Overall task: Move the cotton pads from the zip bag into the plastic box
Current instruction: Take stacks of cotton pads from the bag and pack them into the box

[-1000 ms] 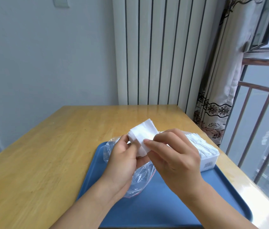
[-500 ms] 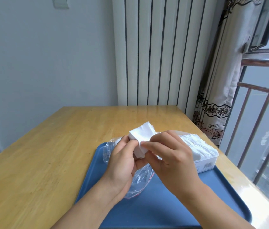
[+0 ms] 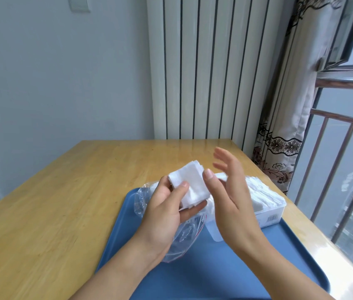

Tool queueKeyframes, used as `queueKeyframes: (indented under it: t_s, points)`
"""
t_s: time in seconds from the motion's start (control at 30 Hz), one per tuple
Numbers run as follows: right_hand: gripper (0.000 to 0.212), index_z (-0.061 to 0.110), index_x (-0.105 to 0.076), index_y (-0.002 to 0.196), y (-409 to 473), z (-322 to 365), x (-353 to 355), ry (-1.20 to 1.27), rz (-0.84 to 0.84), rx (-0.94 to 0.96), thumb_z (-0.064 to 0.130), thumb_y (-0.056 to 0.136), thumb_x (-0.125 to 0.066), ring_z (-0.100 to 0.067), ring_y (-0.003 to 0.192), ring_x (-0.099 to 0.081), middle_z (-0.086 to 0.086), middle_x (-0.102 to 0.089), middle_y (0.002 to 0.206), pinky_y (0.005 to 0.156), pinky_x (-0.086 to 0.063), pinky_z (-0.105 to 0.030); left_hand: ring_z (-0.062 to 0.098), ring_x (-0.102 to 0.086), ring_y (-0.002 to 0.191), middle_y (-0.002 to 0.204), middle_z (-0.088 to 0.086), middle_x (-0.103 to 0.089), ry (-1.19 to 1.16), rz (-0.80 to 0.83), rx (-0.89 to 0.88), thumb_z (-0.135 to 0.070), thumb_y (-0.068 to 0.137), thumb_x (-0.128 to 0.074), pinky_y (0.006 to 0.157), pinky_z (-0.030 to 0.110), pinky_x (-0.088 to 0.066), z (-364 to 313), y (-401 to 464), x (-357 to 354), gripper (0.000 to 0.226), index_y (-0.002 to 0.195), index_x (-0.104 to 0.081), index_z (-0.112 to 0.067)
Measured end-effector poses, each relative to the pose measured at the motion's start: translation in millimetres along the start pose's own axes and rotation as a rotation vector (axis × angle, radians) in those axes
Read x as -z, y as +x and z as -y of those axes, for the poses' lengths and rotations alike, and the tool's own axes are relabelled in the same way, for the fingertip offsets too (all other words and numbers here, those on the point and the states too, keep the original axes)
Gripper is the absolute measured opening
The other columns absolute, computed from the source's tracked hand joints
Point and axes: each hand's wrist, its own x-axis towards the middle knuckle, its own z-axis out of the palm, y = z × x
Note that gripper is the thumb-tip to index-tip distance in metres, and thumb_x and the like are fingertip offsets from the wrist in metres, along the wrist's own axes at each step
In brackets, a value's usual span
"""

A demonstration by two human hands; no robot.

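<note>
My left hand (image 3: 167, 213) grips a small stack of white square cotton pads (image 3: 189, 184) between thumb and fingers, above the clear zip bag (image 3: 184, 237). The crumpled bag lies on the blue tray (image 3: 225, 276), partly under my left hand. My right hand (image 3: 232, 195) is just right of the stack with fingers spread, its thumb tip at the stack's right edge, holding nothing. Behind it the clear plastic box (image 3: 271, 215) stands on the tray's far right, holding several white pads (image 3: 260, 192); my right hand hides its left part.
The tray rests on a wooden table (image 3: 63, 208). A white radiator (image 3: 203, 68) stands behind the table's far edge, and a patterned curtain (image 3: 284, 126) and window railing (image 3: 344, 169) lie to the right.
My right hand has let go of the pad stack and opened, its fingers lifting up and to the right. My left hand keeps hold of the stack.
</note>
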Motion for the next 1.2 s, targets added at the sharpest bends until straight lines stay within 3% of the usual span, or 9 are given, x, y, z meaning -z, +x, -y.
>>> queueKeyframes:
  t_s: [0.1, 0.2, 0.37, 0.47, 0.57, 0.67, 0.83, 0.93, 1.2]
  points:
    - [0.075, 0.04, -0.017, 0.156, -2.3, 3.0, -2.9, 0.111, 0.212, -0.21, 0.073, 0.092, -0.039, 0.028, 0.123, -0.035, 0.028, -0.038, 0.147, 0.095, -0.041, -0.006, 0.015, -0.067, 0.118, 0.128, 0.007, -0.07, 0.1, 0.111, -0.008, -0.021, 0.107, -0.041, 0.09, 0.027, -0.056, 4.5, -4.7, -4.9, 0.027, 0.13, -0.053, -0.015]
    - [0.075, 0.04, -0.013, 0.156, -6.1, 4.6, -7.7, 0.119, 0.268, -0.2, 0.062, 0.088, -0.035, 0.02, 0.116, -0.049, 0.026, -0.043, 0.142, 0.083, -0.048, -0.009, 0.012, -0.067, 0.118, 0.125, 0.006, -0.071, 0.158, 0.205, -0.016, -0.018, 0.106, -0.042, 0.091, 0.022, -0.054, 6.4, -7.8, -8.0, 0.033, 0.139, -0.045, -0.017]
    - [0.04, 0.033, -0.054, 0.137, 6.1, -1.1, 5.5, 0.143, 0.35, -0.189, 0.03, 0.098, -0.062, -0.006, 0.074, -0.067, 0.016, -0.066, 0.077, 0.076, -0.06, -0.032, 0.013, -0.07, 0.113, 0.119, 0.004, -0.074, 0.186, 0.186, -0.016, -0.007, 0.104, -0.047, 0.095, 0.025, -0.055, 5.6, -5.6, -2.5, 0.034, 0.135, -0.033, -0.009]
    - [0.035, 0.023, -0.073, 0.112, 20.6, 0.8, 23.0, 0.146, 0.342, -0.169, 0.011, 0.081, -0.083, -0.015, 0.08, -0.074, 0.002, -0.077, 0.098, 0.066, -0.059, -0.028, 0.018, -0.073, 0.105, 0.122, 0.003, -0.071, 0.281, 0.097, -0.061, -0.001, 0.096, -0.06, 0.089, 0.035, -0.059, 7.6, -1.3, 1.3, 0.05, 0.127, -0.036, -0.031]
    - [0.03, 0.015, -0.077, 0.102, 28.7, -0.8, 41.4, 0.029, 0.461, -0.165, 0.009, 0.075, -0.089, -0.024, 0.087, -0.074, -0.005, -0.078, 0.096, 0.075, -0.057, -0.031, 0.024, -0.074, 0.099, 0.121, 0.001, -0.071, 0.375, 0.025, -0.1, 0.002, 0.083, -0.077, 0.09, 0.049, -0.059, 13.4, 2.4, 6.8, 0.075, 0.124, -0.036, -0.045]
    - [0.016, 0.013, -0.075, 0.095, 31.9, -3.0, 55.6, -0.057, 0.575, -0.204, 0.012, 0.081, -0.084, -0.024, 0.08, -0.07, -0.009, -0.077, 0.09, 0.067, -0.052, -0.03, 0.019, -0.075, 0.098, 0.114, -0.004, -0.072, 0.432, 0.045, -0.101, -0.007, 0.074, -0.085, 0.089, 0.045, -0.06, 18.3, -1.3, 3.0, 0.082, 0.129, -0.039, -0.046]
    - [0.016, 0.002, -0.069, 0.089, 47.4, -11.4, 76.5, 0.139, 0.121, -0.303, 0.016, 0.094, -0.068, -0.018, 0.064, -0.063, -0.008, -0.065, 0.073, 0.056, -0.051, -0.028, 0.004, -0.064, 0.113, 0.119, -0.023, -0.064, 0.757, 0.043, -0.474, -0.015, 0.079, -0.083, 0.087, 0.018, -0.054, 11.8, -8.1, -0.3, 0.053, 0.12, -0.057, -0.038]
    - [0.023, 0.002, -0.065, 0.08, 51.3, -21.4, 86.1, -0.095, 0.056, -0.322, 0.021, 0.09, -0.072, -0.018, 0.049, -0.054, -0.007, -0.062, 0.058, 0.045, -0.039, -0.027, 0.005, -0.054, 0.124, 0.126, -0.018, -0.061, 1.108, 0.148, -0.733, -0.029, 0.083, -0.077, 0.105, 0.017, -0.039, 13.6, -5.0, 3.7, 0.039, 0.12, -0.065, -0.026]
    - [0.032, 0.013, -0.068, 0.082, 46.1, -37.5, 73.2, -0.768, 0.285, -0.408, 0.036, 0.072, -0.087, -0.022, 0.063, -0.064, -0.006, -0.072, 0.075, 0.053, -0.048, -0.031, 0.0, -0.038, 0.131, 0.134, -0.021, -0.051, 1.44, 0.45, -0.494, -0.054, 0.091, -0.056, 0.114, 0.014, -0.018, 28.4, -5.3, 9.3, 0.051, 0.138, -0.052, -0.035]
